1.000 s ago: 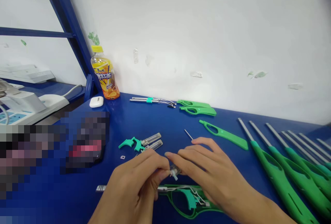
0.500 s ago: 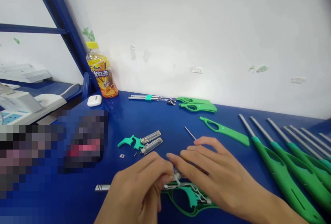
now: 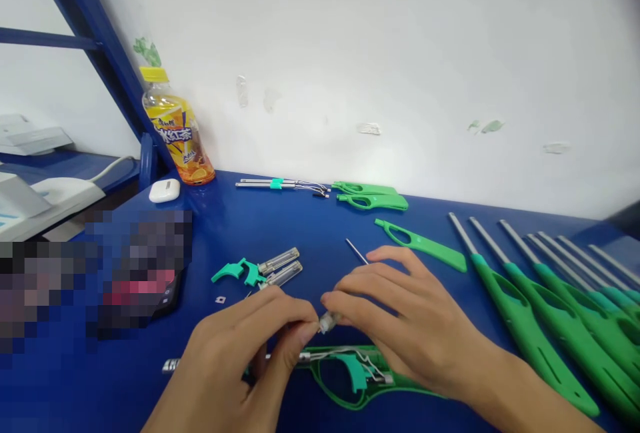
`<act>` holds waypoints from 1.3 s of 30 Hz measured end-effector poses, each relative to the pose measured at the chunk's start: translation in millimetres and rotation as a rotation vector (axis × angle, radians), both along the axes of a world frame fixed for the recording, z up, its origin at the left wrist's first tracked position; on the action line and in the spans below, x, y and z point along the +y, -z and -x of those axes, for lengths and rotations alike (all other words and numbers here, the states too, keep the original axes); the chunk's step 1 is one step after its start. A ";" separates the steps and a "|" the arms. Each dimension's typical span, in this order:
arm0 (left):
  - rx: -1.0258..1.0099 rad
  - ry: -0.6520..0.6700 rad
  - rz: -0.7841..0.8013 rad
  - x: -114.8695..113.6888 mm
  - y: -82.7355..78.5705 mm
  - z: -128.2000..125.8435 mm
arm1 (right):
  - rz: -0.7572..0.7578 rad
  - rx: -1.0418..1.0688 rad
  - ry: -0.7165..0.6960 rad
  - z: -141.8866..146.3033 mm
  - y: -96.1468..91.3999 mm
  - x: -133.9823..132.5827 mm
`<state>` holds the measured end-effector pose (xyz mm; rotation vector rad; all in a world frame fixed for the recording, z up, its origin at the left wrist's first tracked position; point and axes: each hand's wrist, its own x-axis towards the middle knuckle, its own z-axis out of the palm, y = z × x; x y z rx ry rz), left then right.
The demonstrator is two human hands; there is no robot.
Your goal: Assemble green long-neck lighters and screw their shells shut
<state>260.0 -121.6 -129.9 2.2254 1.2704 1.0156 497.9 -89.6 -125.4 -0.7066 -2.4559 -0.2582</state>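
My left hand point(image 3: 240, 360) and my right hand point(image 3: 400, 326) meet fingertip to fingertip over the blue table point(image 3: 280, 226). Together they pinch a small clear part point(image 3: 327, 320) just above an open green lighter half-shell point(image 3: 360, 380) with a teal trigger and wires inside. A metal tube end point(image 3: 173, 365) sticks out to the left under my left hand. Two clear gas tanks with teal triggers point(image 3: 260, 269) lie just beyond my left hand. A thin metal pin point(image 3: 356, 250) lies beyond my right fingers.
Several assembled green long-nozzle lighters point(image 3: 530, 306) lie in a row at the right. Green handle shells point(image 3: 370, 197) and metal tubes point(image 3: 280, 184) lie near the wall, one shell point(image 3: 420, 244) nearer. An orange drink bottle point(image 3: 175, 130), a white earbud case point(image 3: 164, 190) and a blurred patch stand left.
The view has shifted so everything sits further left. My hands have lifted the small clear part slightly above the lighter shell while staying pinched together.
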 end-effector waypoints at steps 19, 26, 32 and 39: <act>0.274 0.129 0.071 5.9 13.4 20.2 | 0.192 -0.099 0.142 -12.2 -12.1 2.1; 0.294 0.059 -0.127 3.9 5.7 12.2 | 0.196 -0.090 0.159 -8.6 -13.4 -4.4; 0.292 0.157 -0.068 6.7 9.9 -8.2 | 0.056 -0.262 0.128 -19.1 1.3 5.7; 0.200 0.189 -0.110 12.0 12.6 -3.8 | 0.140 -0.067 0.076 -14.7 1.7 4.8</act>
